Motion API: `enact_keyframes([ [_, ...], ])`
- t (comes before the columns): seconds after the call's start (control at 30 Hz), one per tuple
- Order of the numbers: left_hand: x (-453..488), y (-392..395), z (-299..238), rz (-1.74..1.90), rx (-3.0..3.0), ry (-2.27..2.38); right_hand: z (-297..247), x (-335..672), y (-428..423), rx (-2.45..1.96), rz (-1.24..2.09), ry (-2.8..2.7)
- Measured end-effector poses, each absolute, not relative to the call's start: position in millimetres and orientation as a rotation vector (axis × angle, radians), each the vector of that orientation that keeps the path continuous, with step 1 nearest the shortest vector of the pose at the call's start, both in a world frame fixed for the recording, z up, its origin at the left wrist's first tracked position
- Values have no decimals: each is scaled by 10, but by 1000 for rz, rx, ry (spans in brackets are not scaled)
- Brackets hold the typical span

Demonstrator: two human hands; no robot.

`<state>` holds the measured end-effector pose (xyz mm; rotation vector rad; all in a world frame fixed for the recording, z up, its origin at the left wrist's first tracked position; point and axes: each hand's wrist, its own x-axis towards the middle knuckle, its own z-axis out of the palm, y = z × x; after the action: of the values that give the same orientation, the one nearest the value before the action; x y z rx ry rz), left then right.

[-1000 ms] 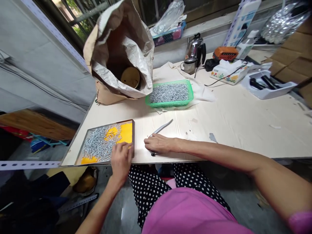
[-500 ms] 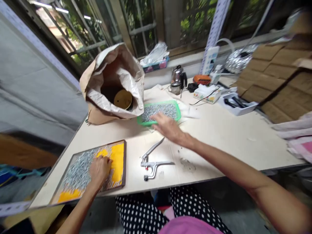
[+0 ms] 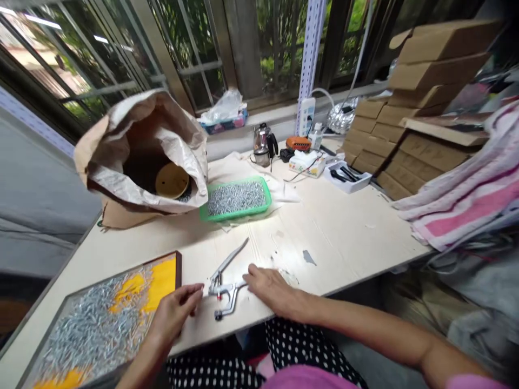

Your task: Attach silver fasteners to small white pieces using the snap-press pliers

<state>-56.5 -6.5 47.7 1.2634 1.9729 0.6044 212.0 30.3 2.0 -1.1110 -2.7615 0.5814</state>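
Note:
Silver hand pliers, with a small red piece near the jaw and a black knob, lie spread on the table. My right hand has its fingers closed over the end of the lower handle; the upper handle points away from me. Just left of the jaw, my left hand is closed in a pinch, and whatever is between its fingertips is too small to make out. Beside it lies a framed tray with a yellow bottom, strewn with small silver metal pins. A green basket behind the pliers holds similar small metal pieces.
A large open paper sack with a round yellowish container inside stands at the back left. Behind are a glass pot, an orange object, a tissue box and a white tray. Cardboard boxes and a striped cloth are at right.
My right hand has come back from the green basket to the pliers' handle. My left hand has left the pin tray and moved right, beside the pliers' jaw. The view has turned right.

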Motion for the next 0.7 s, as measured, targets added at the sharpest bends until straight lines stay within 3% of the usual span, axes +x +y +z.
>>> enact_keyframes([
  [0.23,-281,-143,250,694,1026,1835,-100,2016,365,-1201,537,-2850],
  [0.7,-299,-133,130,485,1071,1819,83,2002,335,-1263,599,-2876],
])
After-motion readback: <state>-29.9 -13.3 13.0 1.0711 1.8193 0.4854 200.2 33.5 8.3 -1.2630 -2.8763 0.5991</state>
